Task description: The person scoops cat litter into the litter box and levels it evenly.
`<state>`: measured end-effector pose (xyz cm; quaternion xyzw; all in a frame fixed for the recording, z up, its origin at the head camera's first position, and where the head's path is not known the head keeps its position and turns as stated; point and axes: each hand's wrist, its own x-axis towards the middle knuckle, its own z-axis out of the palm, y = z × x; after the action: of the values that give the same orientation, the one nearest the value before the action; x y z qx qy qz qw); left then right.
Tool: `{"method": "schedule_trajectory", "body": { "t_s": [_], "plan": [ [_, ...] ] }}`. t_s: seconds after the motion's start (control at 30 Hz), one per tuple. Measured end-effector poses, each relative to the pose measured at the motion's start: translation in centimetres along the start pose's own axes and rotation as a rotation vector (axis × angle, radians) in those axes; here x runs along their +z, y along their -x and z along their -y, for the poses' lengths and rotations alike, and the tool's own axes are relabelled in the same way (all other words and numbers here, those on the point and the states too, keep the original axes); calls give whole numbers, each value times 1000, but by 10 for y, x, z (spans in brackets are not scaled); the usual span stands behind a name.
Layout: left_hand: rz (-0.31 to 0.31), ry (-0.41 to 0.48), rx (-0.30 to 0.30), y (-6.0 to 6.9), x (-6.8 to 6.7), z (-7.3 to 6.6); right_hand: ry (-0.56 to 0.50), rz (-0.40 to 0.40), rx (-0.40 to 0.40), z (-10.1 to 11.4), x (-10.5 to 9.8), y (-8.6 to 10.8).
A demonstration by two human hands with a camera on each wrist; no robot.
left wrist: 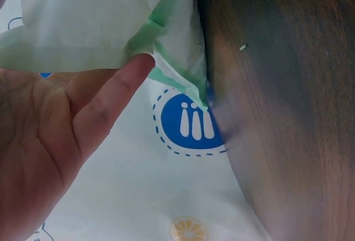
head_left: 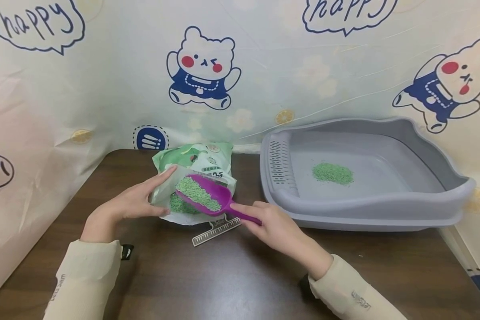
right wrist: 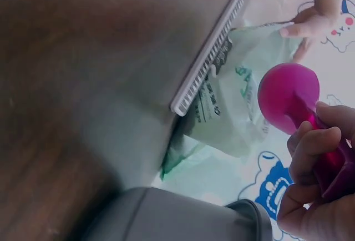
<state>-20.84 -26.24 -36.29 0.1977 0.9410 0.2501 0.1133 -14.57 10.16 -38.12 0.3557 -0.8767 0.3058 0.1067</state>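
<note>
The right hand point(head_left: 270, 226) grips the handle of a purple scoop point(head_left: 224, 195), which holds green pellets point(head_left: 196, 192) over the mouth of a green and white bag point(head_left: 222, 162). More pellets show inside the bag, under the scoop. At the bag's left edge, the left hand point(head_left: 134, 200) touches the opening with thumb and fingers spread apart. In the left wrist view, that hand point(left wrist: 72, 124) has an extended finger against the bag's pale edge point(left wrist: 77, 24). The right wrist view shows the scoop's rounded underside point(right wrist: 285, 94) and the right hand's fingers curled round its handle.
A grey litter box point(head_left: 368, 206) stands at the right, with a small patch of green pellets point(head_left: 333, 173) on its floor. A ruler-like clip point(head_left: 217, 232) lies in front of the bag on the brown table point(head_left: 224, 280). Patterned sheeting hangs behind.
</note>
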Motion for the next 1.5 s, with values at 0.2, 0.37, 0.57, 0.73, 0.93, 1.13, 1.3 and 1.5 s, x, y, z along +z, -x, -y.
{"method": "schedule_trajectory", "body": {
  "t_s": [0.2, 0.37, 0.57, 0.73, 0.93, 1.13, 1.3, 1.5],
  "plan": [
    [7, -6, -10, 0, 1, -1, 18, -35, -9, -2, -10, 2],
    [2, -21, -10, 0, 2, 0, -4, -33, 27, -5, -19, 5],
    [-1, -33, -17, 0, 2, 0, 4, -11, 75, -7, -30, 8],
    [3, -34, -21, 0, 1, 0, -10, 5, 110, -6, -40, 10],
    [7, -50, -31, 1, 0, 0, -30, -21, 102, -11, -48, 14],
    [10, -55, -40, 1, 0, -1, -27, -46, 101, -16, -58, 19],
    [20, -48, -47, 0, 1, 0, -13, -53, 127, -22, -68, 25],
    [20, -47, -58, 1, 1, -1, 22, -83, 138, -29, -85, 33]
  ]
}}
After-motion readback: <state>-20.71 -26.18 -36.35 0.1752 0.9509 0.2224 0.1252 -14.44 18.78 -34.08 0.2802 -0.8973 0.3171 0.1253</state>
